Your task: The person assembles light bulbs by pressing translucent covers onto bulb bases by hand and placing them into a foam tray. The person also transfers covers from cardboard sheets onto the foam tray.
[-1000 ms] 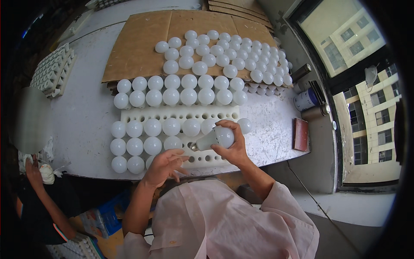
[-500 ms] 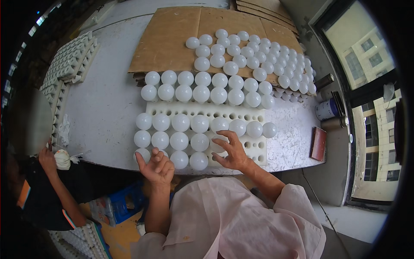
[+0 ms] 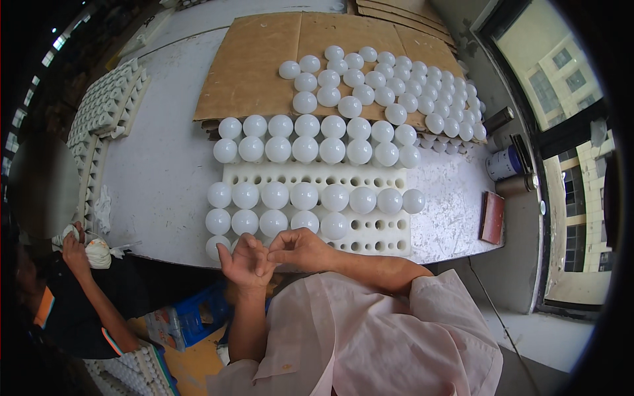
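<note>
Both hands meet at the near edge of the surface (image 3: 165, 191). The left hand (image 3: 243, 263) lies palm up, its grip loose and holding nothing. The right hand (image 3: 298, 248) pinches its fingertips into that palm; whether it holds anything, I cannot tell. At twelve o'clock, just beyond them, sits the white tray (image 3: 389, 232) of bulbs (image 3: 335, 226).

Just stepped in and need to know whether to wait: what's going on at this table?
A person in a pale pink shirt stands at a white table, the left hand and right hand together at its near edge, fingers touching and holding nothing clear. Just beyond them a white foam tray is partly filled with white globe bulbs; more bulbs lie on cardboard behind. At the left, another person's hand holds something white.
</note>
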Demonstrator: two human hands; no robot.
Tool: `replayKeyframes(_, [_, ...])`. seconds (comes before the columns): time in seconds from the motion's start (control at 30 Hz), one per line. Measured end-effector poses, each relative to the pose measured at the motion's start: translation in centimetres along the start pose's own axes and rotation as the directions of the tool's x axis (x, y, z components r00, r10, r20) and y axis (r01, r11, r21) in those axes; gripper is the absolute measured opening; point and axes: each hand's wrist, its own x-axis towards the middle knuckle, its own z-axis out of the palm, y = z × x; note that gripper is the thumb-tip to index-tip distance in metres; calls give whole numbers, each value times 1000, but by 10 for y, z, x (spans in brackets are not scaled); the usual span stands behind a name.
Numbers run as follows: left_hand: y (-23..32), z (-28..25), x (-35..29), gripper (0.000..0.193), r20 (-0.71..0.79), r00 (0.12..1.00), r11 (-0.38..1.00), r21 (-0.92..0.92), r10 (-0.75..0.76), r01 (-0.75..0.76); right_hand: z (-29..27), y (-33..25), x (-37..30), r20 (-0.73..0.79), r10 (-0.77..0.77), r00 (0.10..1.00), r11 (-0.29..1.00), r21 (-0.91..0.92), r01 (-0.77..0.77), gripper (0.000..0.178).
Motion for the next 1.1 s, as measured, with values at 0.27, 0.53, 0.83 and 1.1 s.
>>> replayKeyframes(0.27, [4, -11, -15, 72, -158, 987, 997, 70, 26, -15, -24, -1, -8, 56, 6, 998, 841, 540, -35, 13])
replayKeyframes(0.53, [37, -42, -68, 59, -347, 908, 921, 377, 236, -95, -116, -81, -10, -268, -391, 881, 616, 635, 466, 17])
replayKeyframes(0.83, [35, 25, -127, 25, -66, 707, -302, 873, 705, 383, -144, -135, -3, -465, -690, 555, 720, -372, 585, 30])
replayKeyframes(1.1, [15, -14, -164, 26, -216, 850, -573, 656, 481, 491, -230, -128, 79, -338, -755, 562, 405, -914, -6, 36])
